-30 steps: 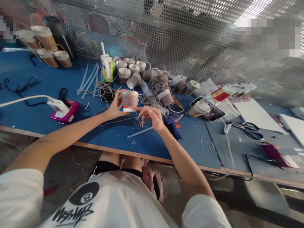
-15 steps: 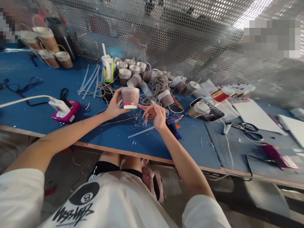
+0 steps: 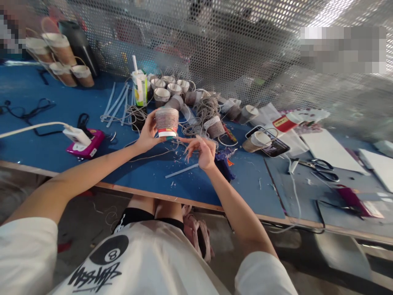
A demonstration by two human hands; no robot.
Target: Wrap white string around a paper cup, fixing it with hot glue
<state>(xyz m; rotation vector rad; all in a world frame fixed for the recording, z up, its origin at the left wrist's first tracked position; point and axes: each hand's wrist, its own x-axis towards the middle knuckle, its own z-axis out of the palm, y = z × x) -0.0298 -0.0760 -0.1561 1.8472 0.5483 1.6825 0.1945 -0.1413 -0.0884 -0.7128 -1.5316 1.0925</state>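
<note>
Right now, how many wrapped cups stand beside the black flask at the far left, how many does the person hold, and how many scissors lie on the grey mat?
Wrapped cups beside the black flask: 4
Wrapped cup in the left hand: 1
Scissors on the grey mat: 1
Total: 6

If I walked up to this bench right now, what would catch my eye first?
Probably the paper cup wound with twine, held up in the left hand over the blue table, with the right hand just beside its base. Behind it lies a cluster of similar wrapped cups and a tangle of twine. A pair of scissors lies off to the right.
</note>
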